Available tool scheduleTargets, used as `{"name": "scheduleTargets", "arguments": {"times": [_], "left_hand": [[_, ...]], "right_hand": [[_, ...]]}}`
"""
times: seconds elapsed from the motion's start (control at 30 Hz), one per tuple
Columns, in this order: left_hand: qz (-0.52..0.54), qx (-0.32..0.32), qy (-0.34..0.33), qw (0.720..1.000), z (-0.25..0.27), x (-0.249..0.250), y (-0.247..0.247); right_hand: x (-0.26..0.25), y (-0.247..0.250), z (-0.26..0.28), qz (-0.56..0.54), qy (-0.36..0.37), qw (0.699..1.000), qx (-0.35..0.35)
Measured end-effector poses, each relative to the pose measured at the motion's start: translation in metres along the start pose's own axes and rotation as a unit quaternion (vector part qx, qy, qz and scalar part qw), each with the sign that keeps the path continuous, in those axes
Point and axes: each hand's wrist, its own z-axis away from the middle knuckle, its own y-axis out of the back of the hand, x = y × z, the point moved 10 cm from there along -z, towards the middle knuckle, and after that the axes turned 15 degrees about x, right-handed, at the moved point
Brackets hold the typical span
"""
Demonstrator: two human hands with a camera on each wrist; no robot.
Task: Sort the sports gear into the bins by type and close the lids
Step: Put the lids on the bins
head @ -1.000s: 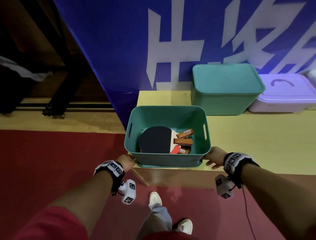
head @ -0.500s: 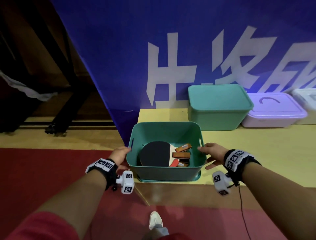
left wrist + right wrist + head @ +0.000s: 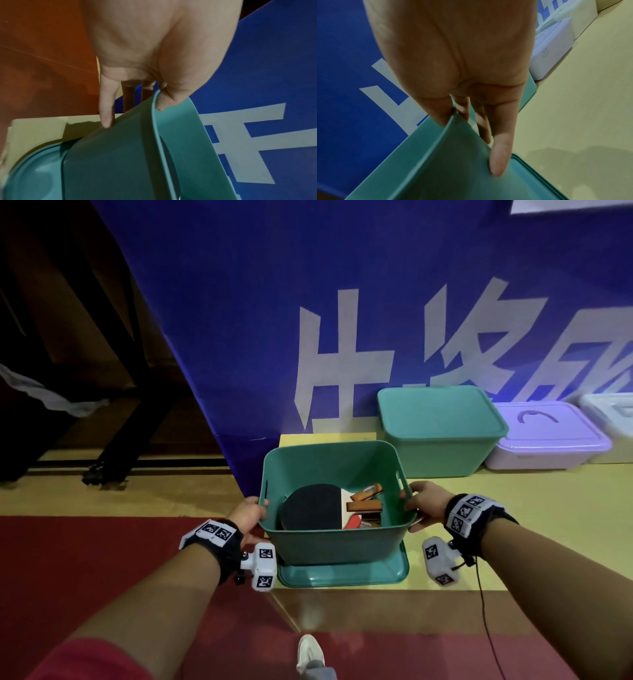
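Observation:
An open teal bin (image 3: 337,542) holds several table tennis paddles (image 3: 315,510) with black and red faces and wooden handles. It is over its teal lid (image 3: 342,575), which lies flat on the yellow platform; whether the two touch I cannot tell. My left hand (image 3: 251,511) grips the bin's left rim, and in the left wrist view the thumb of that hand (image 3: 159,102) hooks inside the bin wall (image 3: 120,155) with fingers outside. My right hand (image 3: 419,501) grips the right rim the same way, and its fingers (image 3: 500,155) lie along the bin's outer wall (image 3: 453,169).
A closed teal bin (image 3: 442,426), a closed lilac bin (image 3: 548,436) and a white bin (image 3: 613,416) line the blue banner (image 3: 342,302) at the back right. The yellow platform (image 3: 548,508) edges a red floor (image 3: 102,577). My shoe (image 3: 310,652) is below.
Both hands moved up from the bin's lower front corners to its side rims and took hold. More of the lid now shows under the bin.

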Motion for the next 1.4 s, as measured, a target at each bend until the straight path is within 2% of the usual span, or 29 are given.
{"name": "scheduleTargets", "arguments": {"times": [0.33, 0.57, 0.73, 0.87, 1.0, 1.13, 1.27, 1.4], "left_hand": [[0.006, -0.022, -0.007, 1.000, -0.055, 0.057, -0.015], [0.000, -0.034, 0.015, 0.999, -0.093, 0.057, -0.032], [-0.014, -0.032, 0.019, 0.999, -0.097, 0.059, -0.035], [-0.010, -0.034, 0.007, 0.999, -0.096, 0.060, -0.036], [0.017, -0.017, 0.003, 1.000, -0.090, 0.055, -0.030], [0.062, 0.019, 0.022, 0.998, -0.080, 0.037, -0.023], [0.072, 0.030, 0.022, 0.997, -0.065, 0.006, -0.024], [-0.015, 0.031, 0.040, 0.999, -0.054, -0.049, -0.036]], "right_hand": [[-0.048, -0.001, -0.049, -0.053, -0.014, 0.995, 0.078], [-0.048, -0.006, -0.075, -0.042, -0.044, 0.992, 0.111], [-0.046, -0.005, -0.085, -0.037, -0.048, 0.990, 0.124], [-0.042, -0.005, -0.087, -0.073, -0.045, 0.989, 0.118], [-0.029, -0.006, -0.079, -0.134, -0.038, 0.984, 0.110], [0.004, -0.008, -0.069, -0.159, -0.073, 0.979, 0.102], [0.051, -0.018, -0.062, -0.110, -0.098, 0.986, 0.081], [0.101, -0.033, -0.059, -0.017, -0.124, 0.990, 0.064]]}}
